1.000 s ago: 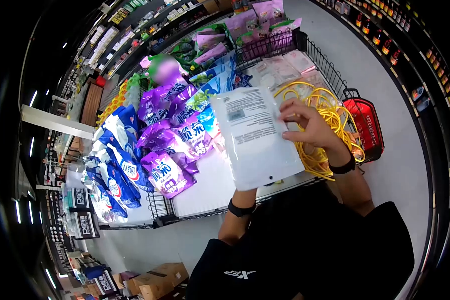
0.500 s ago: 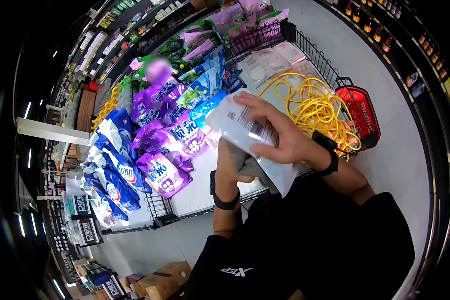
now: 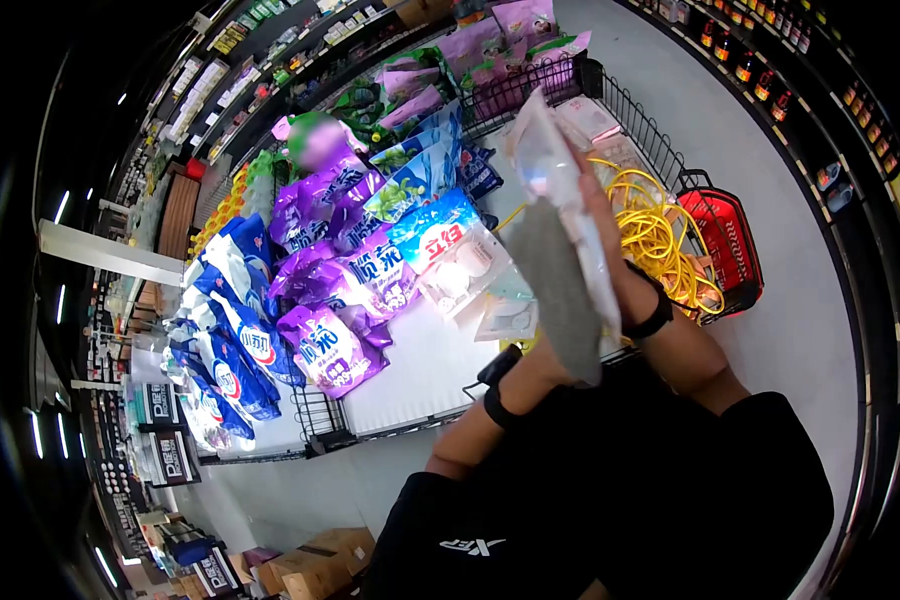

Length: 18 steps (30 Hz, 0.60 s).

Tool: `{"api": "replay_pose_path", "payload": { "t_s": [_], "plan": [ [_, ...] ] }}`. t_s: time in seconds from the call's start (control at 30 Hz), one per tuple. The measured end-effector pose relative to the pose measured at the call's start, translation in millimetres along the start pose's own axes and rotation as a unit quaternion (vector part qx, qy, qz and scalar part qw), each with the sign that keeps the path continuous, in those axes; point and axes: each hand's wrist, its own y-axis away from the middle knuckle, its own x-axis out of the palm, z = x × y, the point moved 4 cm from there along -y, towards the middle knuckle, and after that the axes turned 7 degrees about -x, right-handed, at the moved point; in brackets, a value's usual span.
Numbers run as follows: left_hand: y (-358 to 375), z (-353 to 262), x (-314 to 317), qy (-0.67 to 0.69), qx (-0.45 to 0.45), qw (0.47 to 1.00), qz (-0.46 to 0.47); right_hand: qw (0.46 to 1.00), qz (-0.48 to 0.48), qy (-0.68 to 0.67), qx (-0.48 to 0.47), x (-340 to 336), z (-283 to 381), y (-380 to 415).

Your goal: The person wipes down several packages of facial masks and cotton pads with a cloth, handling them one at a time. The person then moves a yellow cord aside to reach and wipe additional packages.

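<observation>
The right hand (image 3: 610,262) is raised upright behind the clear pouch (image 3: 560,190), fingers closed on it. The left hand is hidden below that pouch; only its banded wrist (image 3: 498,385) is seen, forearm angled upward.

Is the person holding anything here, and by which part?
A flat plastic pouch, raised edge-on. The right hand grips its far face; the left hand is hidden behind its lower end, so that grip cannot be told.

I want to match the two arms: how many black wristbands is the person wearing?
2. One wristband is on the left wrist, low beside the grey cloth; the other wristband is on the right wrist, behind the clear packet near the yellow cord.
</observation>
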Motion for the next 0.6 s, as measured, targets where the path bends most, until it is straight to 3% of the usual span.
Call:
{"api": "replay_pose_path", "payload": {
  "t_s": [0.1,0.17,0.23,0.3,0.37,0.47,0.5,0.53,0.57,0.6],
  "plan": [
    [-1.6,-11.0,-1.9,-0.021,0.069,0.995,0.066,0.996,-0.018,-0.079,0.022,-7.2,1.5,10.3],
    [-11.3,-3.9,-18.2,-0.007,-0.012,0.994,0.106,0.992,-0.006,-0.112,0.064,-9.4,-7.1,33.1],
    [-19.1,0.6,-35.9,-0.005,-0.061,0.994,0.093,0.974,-0.009,-0.191,0.123,0.9,-3.9,50.3],
    [-37.0,-2.6,-49.4,-0.083,0.002,0.996,0.035,0.935,-0.043,-0.273,0.221,-38.4,-46.2,68.7],
    [-45.1,-7.8,-56.6,-0.202,0.05,0.978,-0.006,0.864,-0.05,-0.384,0.323,-8.3,-8.9,54.2],
    [-36.8,14.9,-59.8,-0.057,-0.11,0.992,-0.04,0.857,-0.061,-0.355,0.37,-23.5,-18.6,50.3],
    [-30.1,29.5,-56.0,0.01,-0.148,0.985,-0.087,0.884,-0.023,-0.317,0.342,-34.3,-24.1,50.7],
    [-25.5,32.7,-56.9,0.033,-0.144,0.98,-0.134,0.909,0.012,-0.277,0.312,-43.1,-27.8,50.2],
    [-20.2,34.6,-58.3,0.055,-0.141,0.972,-0.182,0.95,0.011,-0.111,0.292,-50.4,-34.8,53.1],
    [-15.4,38.0,-60.5,0.077,-0.135,0.961,-0.23,0.959,0.02,-0.053,0.277,-63.0,-44.4,56.6]
  ]
}}
